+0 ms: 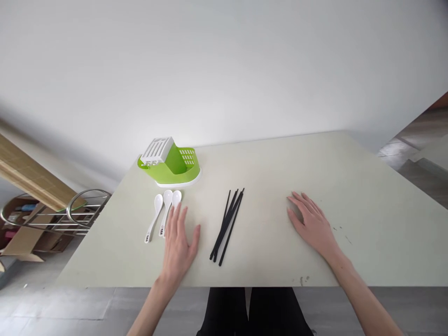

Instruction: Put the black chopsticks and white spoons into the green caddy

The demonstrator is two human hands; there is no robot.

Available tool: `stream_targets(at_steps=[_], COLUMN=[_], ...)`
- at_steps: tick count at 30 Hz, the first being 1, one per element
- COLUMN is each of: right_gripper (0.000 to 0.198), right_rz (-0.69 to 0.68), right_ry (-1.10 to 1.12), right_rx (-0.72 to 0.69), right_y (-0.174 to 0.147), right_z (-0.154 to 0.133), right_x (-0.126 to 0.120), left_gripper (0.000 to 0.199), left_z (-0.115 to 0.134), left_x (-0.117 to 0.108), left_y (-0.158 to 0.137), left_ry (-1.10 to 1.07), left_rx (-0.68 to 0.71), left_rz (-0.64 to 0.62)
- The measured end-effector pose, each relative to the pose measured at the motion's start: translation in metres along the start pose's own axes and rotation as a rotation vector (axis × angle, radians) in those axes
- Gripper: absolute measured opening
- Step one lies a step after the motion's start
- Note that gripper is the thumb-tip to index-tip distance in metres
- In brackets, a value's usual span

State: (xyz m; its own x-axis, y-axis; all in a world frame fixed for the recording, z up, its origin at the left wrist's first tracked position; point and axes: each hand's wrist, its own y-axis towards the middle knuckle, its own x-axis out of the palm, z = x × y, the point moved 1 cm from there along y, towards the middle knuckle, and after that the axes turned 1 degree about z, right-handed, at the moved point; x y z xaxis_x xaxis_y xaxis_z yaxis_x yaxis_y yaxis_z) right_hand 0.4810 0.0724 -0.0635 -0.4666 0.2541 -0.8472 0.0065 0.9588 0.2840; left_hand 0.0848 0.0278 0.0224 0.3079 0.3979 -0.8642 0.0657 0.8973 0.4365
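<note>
My left hand [178,247] lies open over the handle of the rightmost white spoon [177,196], hiding most of it. Whether the fingers touch that spoon I cannot tell. Two more spoons are to its left: a middle one [167,198] and a slanted one [158,203]. Between my hands lies a loose bunch of several black chopsticks [228,224], some crossing. To their right, my right hand [312,227] rests on the table with fingers apart, holding nothing. Behind the spoons stands a green utensil holder [175,176] with a white slotted top.
The pale table [266,177] reaches back to a white wall [245,70]. Beyond its left edge are a metal rack [77,219], a long cardboard piece [35,172] and an open cardboard box [28,238]. My legs are below the front edge.
</note>
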Motion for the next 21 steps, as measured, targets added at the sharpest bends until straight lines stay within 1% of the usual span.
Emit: stream_targets(at_steps=[2,5,7,9,12,15,16,18,21], right_gripper=[0.055,0.055,0.055,0.054,0.054,0.054,0.054,0.055,0.056], right_rz=[-0.003,0.004,0.011,0.017,0.026,0.022,0.02,0.015,-0.004], right_ry=[0.0,0.006,0.01,0.012,0.016,0.013,0.012,0.013,0.015], right_rx=[-0.002,-0.005,-0.002,-0.001,-0.008,-0.003,0.001,0.004,0.008], right_y=[-0.001,-0.002,-0.002,-0.003,-0.003,-0.003,-0.003,-0.004,-0.004], right_z=[0.0,0.001,0.001,0.001,0.001,0.0,0.0,-0.001,0.0], right_x=[0.0,0.0,0.001,0.001,0.002,0.001,0.001,0.001,0.001], left_gripper=[0.072,0.09,0.098,0.099,0.092,0.08,0.075,0.061,0.042], left_z=[-0.027,-0.064,-0.079,-0.086,-0.087,-0.087,-0.087,-0.087,-0.083], left_x=[-0.007,-0.012,-0.013,-0.013,-0.014,-0.013,-0.013,-0.012,-0.012], left_y=[0.0,-0.003,-0.006,-0.008,-0.004,0.007,0.012,0.024,0.037], left_ry=[0.076,0.134,0.137,0.142,0.164,0.211,0.244,0.335,0.47], left_rx=[-0.11,-0.313,-0.426,-0.493,-0.502,-0.492,-0.494,-0.492,-0.457], left_rz=[0.025,-0.037,-0.095,-0.127,-0.125,-0.132,-0.158,-0.248,-0.376])
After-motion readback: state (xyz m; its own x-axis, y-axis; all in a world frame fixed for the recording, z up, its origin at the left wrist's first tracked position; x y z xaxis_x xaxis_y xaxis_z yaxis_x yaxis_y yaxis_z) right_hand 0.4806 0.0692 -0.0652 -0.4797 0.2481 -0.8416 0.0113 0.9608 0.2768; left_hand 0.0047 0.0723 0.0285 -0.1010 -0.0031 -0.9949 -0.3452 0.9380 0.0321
